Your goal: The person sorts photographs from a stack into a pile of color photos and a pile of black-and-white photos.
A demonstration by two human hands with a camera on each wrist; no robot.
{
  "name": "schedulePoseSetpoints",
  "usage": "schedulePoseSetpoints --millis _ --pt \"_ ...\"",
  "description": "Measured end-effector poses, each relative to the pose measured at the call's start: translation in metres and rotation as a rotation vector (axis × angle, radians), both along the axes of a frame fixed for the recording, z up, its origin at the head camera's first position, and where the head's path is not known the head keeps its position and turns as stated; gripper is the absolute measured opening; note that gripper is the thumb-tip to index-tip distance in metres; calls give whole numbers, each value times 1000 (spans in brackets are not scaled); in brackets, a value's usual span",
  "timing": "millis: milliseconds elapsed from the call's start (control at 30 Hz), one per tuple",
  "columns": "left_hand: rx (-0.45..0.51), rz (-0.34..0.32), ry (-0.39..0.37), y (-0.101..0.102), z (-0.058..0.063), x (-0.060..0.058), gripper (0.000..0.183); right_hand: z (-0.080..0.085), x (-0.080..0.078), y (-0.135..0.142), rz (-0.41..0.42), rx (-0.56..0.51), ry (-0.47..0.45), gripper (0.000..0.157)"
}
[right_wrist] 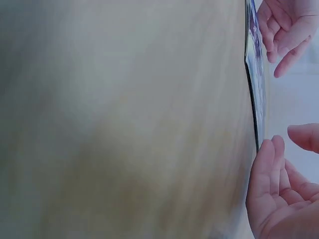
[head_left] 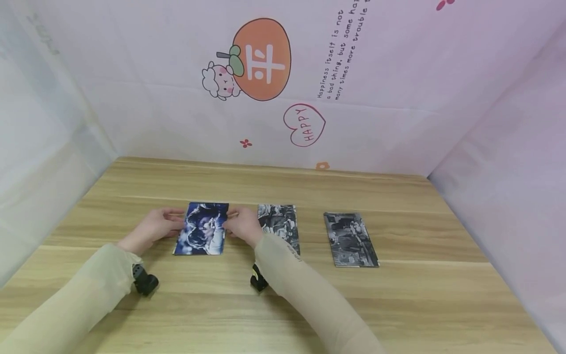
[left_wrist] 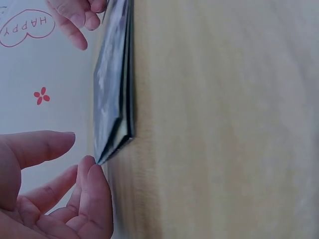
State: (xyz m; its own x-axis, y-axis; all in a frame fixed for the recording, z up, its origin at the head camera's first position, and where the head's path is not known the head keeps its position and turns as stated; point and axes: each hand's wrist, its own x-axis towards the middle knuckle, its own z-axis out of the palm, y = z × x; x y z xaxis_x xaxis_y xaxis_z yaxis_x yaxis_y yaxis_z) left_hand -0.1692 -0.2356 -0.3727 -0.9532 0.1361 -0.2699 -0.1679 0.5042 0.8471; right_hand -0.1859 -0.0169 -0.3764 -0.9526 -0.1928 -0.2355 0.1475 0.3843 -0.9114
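Observation:
A blue-toned picture card [head_left: 202,229] lies on the wooden table, between both hands. In the left wrist view its side shows a few thin layers, slightly parted at the near corner. At its left edge are the fingertips of my left hand [head_left: 158,226], the thumb lifted away from the card. My right hand [head_left: 242,224] has its fingertips right at the opposite edge, thumb also raised in the right wrist view. Beside the right hand lies a black-and-white picture card [head_left: 280,222], partly covered by the hand and sleeve.
Another black-and-white picture card [head_left: 351,240] lies farther right on the wooden table [head_left: 411,305]. A white printed cloth [head_left: 376,128] hangs behind the table, with pale cloth at both sides. Black wrist cameras sit under the cuffs.

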Motion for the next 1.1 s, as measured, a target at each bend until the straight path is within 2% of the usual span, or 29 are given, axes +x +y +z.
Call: schedulePoseSetpoints --millis 167,300,533,733,967,1100 --pt "-41 0 18 2 6 4 57 7 2 6 19 -18 13 41" --pt "-79 -12 65 7 12 9 55 16 5 11 34 -29 20 40" --pt "-125 -52 186 19 19 16 51 29 9 19 56 -174 -32 42" --pt "-129 -71 205 30 25 21 47 34 17 34 68 -219 -27 40" --pt "-99 -93 228 47 27 27 42 30 24 53 78 -193 -32 40" --pt "-84 -107 218 59 22 30 41 24 25 65 70 -171 -36 40"
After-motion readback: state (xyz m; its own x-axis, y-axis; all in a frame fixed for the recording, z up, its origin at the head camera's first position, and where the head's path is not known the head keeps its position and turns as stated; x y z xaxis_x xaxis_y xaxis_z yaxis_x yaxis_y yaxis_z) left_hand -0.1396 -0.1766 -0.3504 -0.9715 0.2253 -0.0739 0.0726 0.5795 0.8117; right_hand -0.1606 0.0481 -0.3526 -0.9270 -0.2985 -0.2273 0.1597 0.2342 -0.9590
